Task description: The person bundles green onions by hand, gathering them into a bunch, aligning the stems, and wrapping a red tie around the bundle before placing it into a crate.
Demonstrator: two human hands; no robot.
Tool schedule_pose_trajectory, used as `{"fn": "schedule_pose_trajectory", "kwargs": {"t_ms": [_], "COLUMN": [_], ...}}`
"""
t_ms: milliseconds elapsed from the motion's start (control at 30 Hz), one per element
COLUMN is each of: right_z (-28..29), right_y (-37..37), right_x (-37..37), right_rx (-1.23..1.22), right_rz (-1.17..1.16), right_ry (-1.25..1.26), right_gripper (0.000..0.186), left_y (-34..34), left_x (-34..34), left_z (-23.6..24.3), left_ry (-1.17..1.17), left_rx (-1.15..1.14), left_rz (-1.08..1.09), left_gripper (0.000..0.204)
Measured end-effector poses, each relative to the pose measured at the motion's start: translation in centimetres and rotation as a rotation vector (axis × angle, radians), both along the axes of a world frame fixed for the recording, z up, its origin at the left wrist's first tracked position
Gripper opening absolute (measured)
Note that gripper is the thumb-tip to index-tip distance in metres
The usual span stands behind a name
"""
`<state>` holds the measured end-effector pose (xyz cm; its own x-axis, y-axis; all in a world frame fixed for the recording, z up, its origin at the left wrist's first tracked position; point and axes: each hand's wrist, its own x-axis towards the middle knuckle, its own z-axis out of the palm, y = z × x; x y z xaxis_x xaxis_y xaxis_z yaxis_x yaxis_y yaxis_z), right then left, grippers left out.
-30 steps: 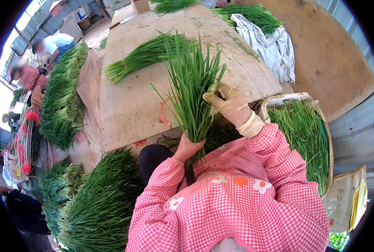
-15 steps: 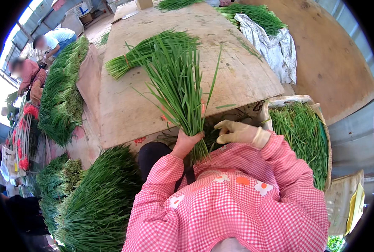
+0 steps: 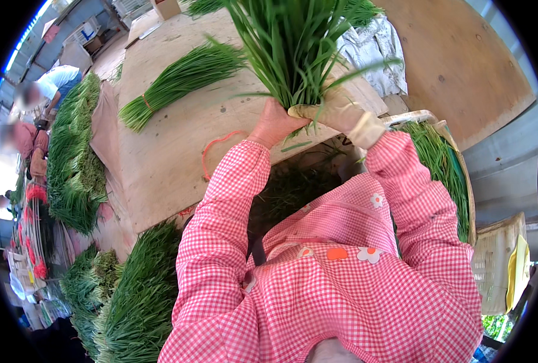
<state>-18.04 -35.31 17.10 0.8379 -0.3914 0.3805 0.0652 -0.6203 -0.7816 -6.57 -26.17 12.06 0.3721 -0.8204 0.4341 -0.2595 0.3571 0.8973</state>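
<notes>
Clearly, the loose bunch [image 3: 290, 54] of long green leaves is at the upper middle of the frame, standing nearly upright above 2 hands, its leaves running past the top edge and a few splaying out to the right. The left hand [image 3: 275, 121], bare, is clamped around the lower part of the bunch, while the right hand [image 3: 341, 112], gloved, meets it from the right with a thumb or finger laid across the base; I cannot tell how firmly it closes, as leaves hide part of it. Judging by this, the step in hand looks like gathering and evening the stems, and a next move would call for a firm grasp on the left, so that no leaves slip while strays are drawn in. Just below and left of the hands, a red cord [image 3: 204, 160] lies curved on the wooden table [image 3: 154, 187]. Farther up and left on it rests 1 tied bundle [image 3: 187, 85], its orange band [image 3: 146, 103] near the pale stem ends. At the right of the frame, a basket [image 3: 414, 116] holds more greens [image 3: 435, 151]; at the lower left, a thick heap [image 3: 142, 296] fans out. Outermost, at the upper left, a person in white [image 3: 63, 78] bends beside a long row of greens [image 3: 75, 157].
</notes>
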Motion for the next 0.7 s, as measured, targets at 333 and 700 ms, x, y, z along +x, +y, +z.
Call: {"fn": "schedule_pose_trajectory", "kwargs": {"t_ms": [333, 700], "right_z": [2.4, -6.9], "right_y": [0.9, 5.2], "right_x": [4.1, 0.2], "right_rx": [-0.094, -0.177], "right_rz": [0.150, 0.353], "right_ry": [0.335, 0.582], "right_gripper": [0.054, 0.037], "left_y": [1.0, 13.6], "left_x": [2.8, 4.2], "left_z": [-4.0, -3.1], "left_ry": [0.186, 0.977], "left_rx": [-0.094, -0.423], "left_rz": [0.295, 0.228], "left_gripper": [0.034, 0.046]}}
